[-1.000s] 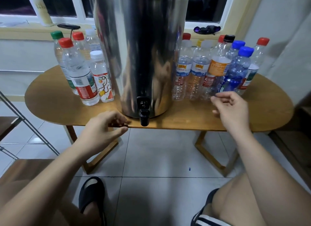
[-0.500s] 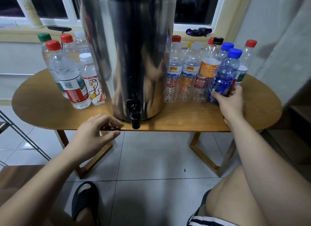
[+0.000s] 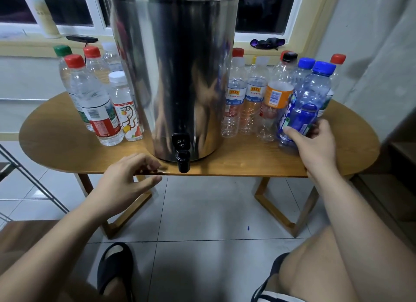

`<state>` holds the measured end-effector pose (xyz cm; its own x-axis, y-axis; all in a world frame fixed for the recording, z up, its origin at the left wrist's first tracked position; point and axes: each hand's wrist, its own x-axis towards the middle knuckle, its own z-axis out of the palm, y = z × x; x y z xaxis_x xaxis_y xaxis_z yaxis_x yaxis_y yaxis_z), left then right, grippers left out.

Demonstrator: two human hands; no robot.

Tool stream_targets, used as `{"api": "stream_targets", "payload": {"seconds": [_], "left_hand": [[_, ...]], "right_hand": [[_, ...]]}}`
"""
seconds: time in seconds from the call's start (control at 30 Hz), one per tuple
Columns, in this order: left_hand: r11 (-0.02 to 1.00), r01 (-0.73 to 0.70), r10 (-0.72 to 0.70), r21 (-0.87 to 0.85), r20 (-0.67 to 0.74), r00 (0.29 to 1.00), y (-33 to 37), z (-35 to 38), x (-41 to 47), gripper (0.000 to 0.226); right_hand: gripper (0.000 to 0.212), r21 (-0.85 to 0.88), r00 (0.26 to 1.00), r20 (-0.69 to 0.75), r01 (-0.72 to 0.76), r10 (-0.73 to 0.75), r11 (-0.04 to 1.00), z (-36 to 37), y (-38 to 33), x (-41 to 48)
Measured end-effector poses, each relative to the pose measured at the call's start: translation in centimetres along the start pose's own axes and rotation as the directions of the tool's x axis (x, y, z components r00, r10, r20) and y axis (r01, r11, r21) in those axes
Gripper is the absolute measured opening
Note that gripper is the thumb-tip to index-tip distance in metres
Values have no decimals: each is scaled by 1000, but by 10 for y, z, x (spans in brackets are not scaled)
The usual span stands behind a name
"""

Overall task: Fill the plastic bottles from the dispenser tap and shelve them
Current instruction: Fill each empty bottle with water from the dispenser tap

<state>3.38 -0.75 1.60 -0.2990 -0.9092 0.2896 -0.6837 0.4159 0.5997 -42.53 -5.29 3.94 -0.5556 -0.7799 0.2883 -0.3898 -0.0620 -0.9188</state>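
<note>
View from the head camera. The right hand [image 3: 315,142] grips the blue bottle [image 3: 308,99] low on its body. The thumb [image 3: 290,130] lies across the near side of the label and the fingers [image 3: 320,126] wrap round the far side. The bottle is capped and tilted, with its top leaning to the right. It is the nearest of the bottles on the right [image 3: 254,99], which crowd close together beside the dispenser [image 3: 175,76].

The palm hides the bottle's base, so it may be on the table [image 3: 247,162] or just off it. The dispenser's top is cut off by the upper border. Bottles at the back of both groups show only as caps and shoulders. The print on the labels is too small to read.

The right forearm reaches forward over the table's front edge, wrist straight. The left hand [image 3: 126,180] rests at the front edge just left of the tap [image 3: 182,157]. Its fingers are loosely bent on the tabletop and hold nothing, and its thumb lies straight below the edge. The bottles on the left [image 3: 101,108] stand upright, well apart from that hand.
</note>
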Motion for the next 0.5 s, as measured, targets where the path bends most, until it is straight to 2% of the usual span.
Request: {"api": "stream_targets", "payload": {"seconds": [0.13,0.23,0.33,0.5], "left_hand": [[1000,18,-18,-12,0,1000,2,-2,-2,18],[999,40,-40,-32,-4,999,6,-3,-2,17],[997,57,-58,-58,-13,998,11,-4,-2,17],[991,86,-86,-103,-2,996,15,-6,-5,19]], "right_hand": [[63,48,996,46,69,-71,996,3,-19,-32],[66,70,984,146,95,-104,993,11,-27,-57],[69,96,948,288,112,-136,989,22,-31,-83],[66,164,872,446,142,-202,976,43,-31,-131]]}}
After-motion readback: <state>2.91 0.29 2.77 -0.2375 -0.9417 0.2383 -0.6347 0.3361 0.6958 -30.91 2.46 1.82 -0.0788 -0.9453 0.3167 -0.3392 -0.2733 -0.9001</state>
